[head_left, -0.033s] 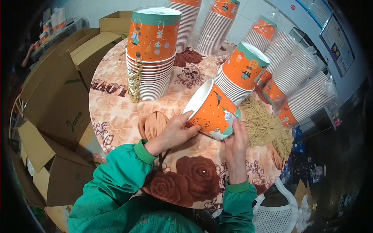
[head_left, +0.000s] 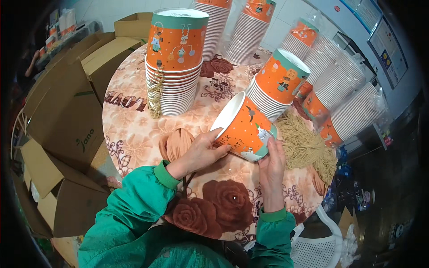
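Presently, an orange paper cup with a teal band is held tilted on its side above the round table, open mouth up-left, base toward the right. The left hand is curled at the rim, thumb on the lip, fingers under the wall; the right hand is closed at the base, fingertips pinching a small pale tag. The tag is judged best set with the cup steadied at the rim and light pressure at the base, so the wall is not dented. Beside it are listed: a leaning cup stack, a tall stack, a heap of tan strings, wrapped stacks, cardboard boxes. Against the earlier frame, no difference is noted.
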`<state>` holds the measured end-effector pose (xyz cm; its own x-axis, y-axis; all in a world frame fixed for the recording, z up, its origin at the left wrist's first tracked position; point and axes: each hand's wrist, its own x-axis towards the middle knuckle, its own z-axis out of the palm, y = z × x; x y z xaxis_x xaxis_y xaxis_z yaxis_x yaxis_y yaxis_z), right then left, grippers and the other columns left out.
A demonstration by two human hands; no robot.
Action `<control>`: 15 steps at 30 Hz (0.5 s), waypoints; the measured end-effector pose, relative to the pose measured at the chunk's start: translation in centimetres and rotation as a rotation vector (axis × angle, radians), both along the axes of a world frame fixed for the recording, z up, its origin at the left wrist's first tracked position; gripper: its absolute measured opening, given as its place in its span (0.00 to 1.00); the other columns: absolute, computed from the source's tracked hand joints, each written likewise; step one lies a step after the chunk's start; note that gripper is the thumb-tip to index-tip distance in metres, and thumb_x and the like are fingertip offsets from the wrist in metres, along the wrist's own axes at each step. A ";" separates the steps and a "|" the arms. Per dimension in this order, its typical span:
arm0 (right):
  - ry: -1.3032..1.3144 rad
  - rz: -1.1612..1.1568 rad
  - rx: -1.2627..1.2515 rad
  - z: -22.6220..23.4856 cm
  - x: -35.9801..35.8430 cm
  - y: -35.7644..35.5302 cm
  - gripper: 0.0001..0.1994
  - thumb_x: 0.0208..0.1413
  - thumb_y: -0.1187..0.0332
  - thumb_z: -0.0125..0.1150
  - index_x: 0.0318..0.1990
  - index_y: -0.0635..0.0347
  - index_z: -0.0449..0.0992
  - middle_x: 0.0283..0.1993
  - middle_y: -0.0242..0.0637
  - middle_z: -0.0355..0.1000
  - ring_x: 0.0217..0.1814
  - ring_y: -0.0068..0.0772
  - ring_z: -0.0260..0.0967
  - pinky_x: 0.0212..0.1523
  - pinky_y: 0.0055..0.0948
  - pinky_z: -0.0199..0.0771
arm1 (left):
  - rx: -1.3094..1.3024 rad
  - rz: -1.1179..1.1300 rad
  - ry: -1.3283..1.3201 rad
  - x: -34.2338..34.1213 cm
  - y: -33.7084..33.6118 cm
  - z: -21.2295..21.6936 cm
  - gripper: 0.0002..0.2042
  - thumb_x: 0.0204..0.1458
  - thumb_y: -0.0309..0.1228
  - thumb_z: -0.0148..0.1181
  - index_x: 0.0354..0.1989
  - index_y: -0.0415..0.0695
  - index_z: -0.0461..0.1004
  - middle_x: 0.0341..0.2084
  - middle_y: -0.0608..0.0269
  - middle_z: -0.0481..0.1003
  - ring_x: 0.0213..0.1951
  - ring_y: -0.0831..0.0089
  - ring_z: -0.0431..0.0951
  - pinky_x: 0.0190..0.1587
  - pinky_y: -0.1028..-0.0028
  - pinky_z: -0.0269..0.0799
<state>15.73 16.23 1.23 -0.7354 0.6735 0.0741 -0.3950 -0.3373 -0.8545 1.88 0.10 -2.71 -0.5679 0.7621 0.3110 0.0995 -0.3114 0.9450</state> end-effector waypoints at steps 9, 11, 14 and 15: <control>0.003 -0.020 0.123 -0.9 -0.3 0.0 0.24 0.64 0.68 0.62 0.63 0.64 0.62 0.56 0.42 0.72 0.57 0.31 0.72 0.58 0.35 0.73 | -0.052 -0.073 -0.211 0.4 -0.5 1.5 0.15 0.62 0.25 0.59 0.56 0.38 0.71 0.35 0.66 0.80 0.31 0.82 0.76 0.32 0.79 0.74; -0.029 0.019 0.245 -0.9 -0.5 -0.8 0.26 0.62 0.71 0.63 0.64 0.64 0.60 0.56 0.42 0.72 0.57 0.31 0.71 0.58 0.34 0.73 | -0.006 -0.073 -0.297 0.4 -0.8 2.1 0.15 0.63 0.25 0.58 0.57 0.38 0.71 0.38 0.66 0.80 0.33 0.81 0.77 0.33 0.80 0.76; -0.153 0.074 0.437 -0.7 -0.6 -1.6 0.32 0.55 0.79 0.67 0.65 0.64 0.56 0.56 0.42 0.69 0.57 0.30 0.71 0.59 0.33 0.73 | 0.068 -0.059 -0.392 0.2 -1.2 3.0 0.16 0.63 0.24 0.58 0.59 0.37 0.70 0.45 0.62 0.80 0.42 0.76 0.80 0.44 0.76 0.78; -0.179 0.082 0.544 -1.6 -0.7 -1.4 0.32 0.55 0.79 0.66 0.65 0.65 0.56 0.57 0.42 0.69 0.58 0.30 0.70 0.59 0.33 0.73 | 0.093 -0.043 -0.400 0.2 -1.3 3.4 0.17 0.63 0.22 0.58 0.60 0.35 0.69 0.49 0.58 0.79 0.49 0.73 0.80 0.53 0.73 0.78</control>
<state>15.03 14.83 -0.36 -0.8168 0.5133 0.2633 -0.2192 0.1460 -0.9647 2.04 -1.24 0.66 -0.6260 0.7669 0.1412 -0.2846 -0.3933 0.8743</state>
